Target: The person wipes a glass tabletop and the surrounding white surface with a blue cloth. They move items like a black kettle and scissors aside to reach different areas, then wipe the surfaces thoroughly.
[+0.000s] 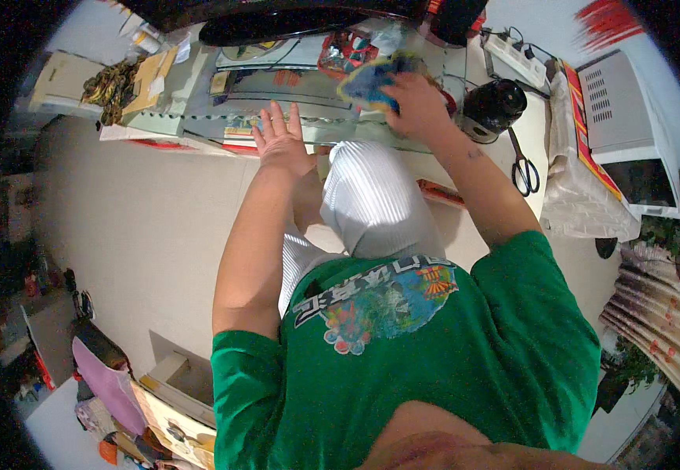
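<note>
My right hand [421, 108] grips a blue cloth with a yellow edge [369, 82] and holds it on or just over a glass shelf top; contact cannot be told, as the cloth is blurred. Spread fingers mark my left hand [281, 138], which holds nothing and lies at the front edge of the glass top [199, 126]. Beneath or behind the glass are a flat grey panel [293, 88] and a red patterned item [345, 53], partly hidden by the cloth. A dark jar [495, 103] stands to the right of my right hand.
Black-handled scissors [526, 173] lie on the white surface at right, near a power strip [515, 59] with cords. A microwave-like white appliance [627, 129] stands farther right. At left are an opened cardboard piece [151, 79] and a brown dried bundle [108, 88]. My knee [375, 188] is below the glass edge.
</note>
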`<state>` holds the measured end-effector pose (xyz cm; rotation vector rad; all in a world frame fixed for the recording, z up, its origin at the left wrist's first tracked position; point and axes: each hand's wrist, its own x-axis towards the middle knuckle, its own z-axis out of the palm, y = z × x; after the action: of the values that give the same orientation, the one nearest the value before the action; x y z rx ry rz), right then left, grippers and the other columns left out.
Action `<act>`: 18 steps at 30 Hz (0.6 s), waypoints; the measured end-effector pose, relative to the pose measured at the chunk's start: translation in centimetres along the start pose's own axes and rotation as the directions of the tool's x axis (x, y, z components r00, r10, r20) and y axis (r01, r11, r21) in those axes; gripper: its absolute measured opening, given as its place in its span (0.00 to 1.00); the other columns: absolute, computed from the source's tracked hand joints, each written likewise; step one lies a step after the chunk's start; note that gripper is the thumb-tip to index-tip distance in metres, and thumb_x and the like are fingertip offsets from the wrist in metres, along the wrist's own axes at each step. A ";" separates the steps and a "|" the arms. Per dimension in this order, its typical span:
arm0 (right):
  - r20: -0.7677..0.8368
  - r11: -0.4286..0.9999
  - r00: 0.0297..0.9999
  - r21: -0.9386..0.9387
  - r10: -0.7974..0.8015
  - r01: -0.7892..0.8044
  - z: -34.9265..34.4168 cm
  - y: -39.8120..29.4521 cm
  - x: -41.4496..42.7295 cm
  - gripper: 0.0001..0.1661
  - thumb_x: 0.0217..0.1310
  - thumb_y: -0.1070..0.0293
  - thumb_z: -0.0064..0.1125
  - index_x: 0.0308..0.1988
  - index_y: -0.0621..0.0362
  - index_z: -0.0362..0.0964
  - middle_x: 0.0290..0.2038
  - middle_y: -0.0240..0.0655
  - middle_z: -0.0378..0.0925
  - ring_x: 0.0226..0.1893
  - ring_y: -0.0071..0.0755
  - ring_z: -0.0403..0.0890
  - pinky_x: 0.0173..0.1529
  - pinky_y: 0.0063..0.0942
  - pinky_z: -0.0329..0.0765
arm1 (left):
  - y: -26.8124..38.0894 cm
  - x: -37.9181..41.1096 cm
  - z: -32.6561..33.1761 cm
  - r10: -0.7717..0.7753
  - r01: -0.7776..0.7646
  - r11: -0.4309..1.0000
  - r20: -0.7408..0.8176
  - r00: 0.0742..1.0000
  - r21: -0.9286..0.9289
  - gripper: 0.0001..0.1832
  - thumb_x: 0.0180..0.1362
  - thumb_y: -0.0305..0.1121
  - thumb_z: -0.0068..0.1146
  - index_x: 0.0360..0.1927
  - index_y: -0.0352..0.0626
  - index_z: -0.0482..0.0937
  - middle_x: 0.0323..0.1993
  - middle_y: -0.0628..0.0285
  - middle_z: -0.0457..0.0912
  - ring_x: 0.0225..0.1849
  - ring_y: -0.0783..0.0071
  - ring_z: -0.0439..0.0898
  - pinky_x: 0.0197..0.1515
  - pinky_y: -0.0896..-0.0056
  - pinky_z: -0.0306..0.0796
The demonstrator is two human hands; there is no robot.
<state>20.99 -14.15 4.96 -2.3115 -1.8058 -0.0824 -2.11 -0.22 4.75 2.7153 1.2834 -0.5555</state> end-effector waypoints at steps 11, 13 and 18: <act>-0.107 0.992 0.988 -0.052 0.109 -0.115 2.2 4.1 5.5 0.29 0.55 0.51 0.60 0.57 0.44 0.75 0.59 0.39 0.75 0.63 0.50 0.70 0.59 0.52 0.75 | 0.1 -0.2 -0.3 0.000 -0.001 0.998 0.021 1.000 0.067 0.68 0.48 0.57 0.69 0.78 0.53 0.27 0.78 0.46 0.24 0.79 0.44 0.29 0.76 0.40 0.35; -0.154 0.990 0.979 -0.038 0.131 -0.139 3.3 4.4 9.0 0.29 0.55 0.51 0.59 0.57 0.44 0.74 0.60 0.39 0.75 0.65 0.48 0.69 0.60 0.53 0.75 | 0.0 0.0 -0.2 0.000 -0.002 0.997 0.023 1.000 0.074 0.68 0.48 0.57 0.70 0.78 0.53 0.27 0.78 0.46 0.25 0.79 0.44 0.29 0.76 0.40 0.35; -0.143 0.988 0.978 -0.003 0.152 -0.154 3.7 4.0 11.3 0.29 0.55 0.51 0.58 0.57 0.44 0.74 0.63 0.39 0.72 0.67 0.44 0.68 0.62 0.52 0.74 | 0.3 0.1 -0.5 -0.016 0.013 0.998 0.040 0.999 0.059 0.67 0.49 0.61 0.67 0.78 0.52 0.28 0.79 0.48 0.23 0.79 0.47 0.26 0.76 0.41 0.30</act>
<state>27.35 -3.56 2.76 -2.3791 -1.5596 -0.2314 -1.66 -0.22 5.16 2.7285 1.2982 -0.6570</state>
